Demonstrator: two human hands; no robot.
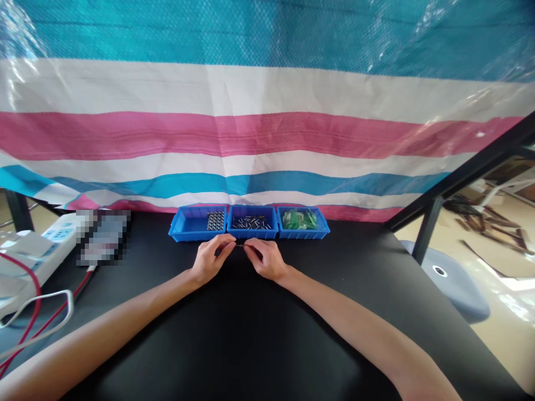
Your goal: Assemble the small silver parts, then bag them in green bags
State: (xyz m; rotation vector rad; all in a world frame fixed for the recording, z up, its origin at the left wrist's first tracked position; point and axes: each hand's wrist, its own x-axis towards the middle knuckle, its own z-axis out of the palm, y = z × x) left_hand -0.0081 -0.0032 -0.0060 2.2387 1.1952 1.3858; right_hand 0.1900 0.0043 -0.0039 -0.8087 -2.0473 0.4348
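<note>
Just in front of three blue bins, my left hand [212, 257] and my right hand [266, 258] face each other with thumbs and fingertips pinched. A small thin metal part [239, 245] spans the short gap between them, an end at each pinch; its exact kind is too small to tell. The left bin [186, 225] has small round metal pieces [215, 221] standing in rows on its right side. Loose slim metal pieces [252, 223] lie jumbled in the middle bin [253, 235]. Inside the right bin [304, 235] are green and clear pieces [299, 219], perhaps plastic.
A white power strip [54, 236] with plugs and red and white cables [69, 303] occupies the black table's [217, 345] left side, beside a blurred-out device [104, 236]. Striped plastic sheeting [259, 133] hangs behind the bins. A grey stool [451, 284] stands beyond the right edge.
</note>
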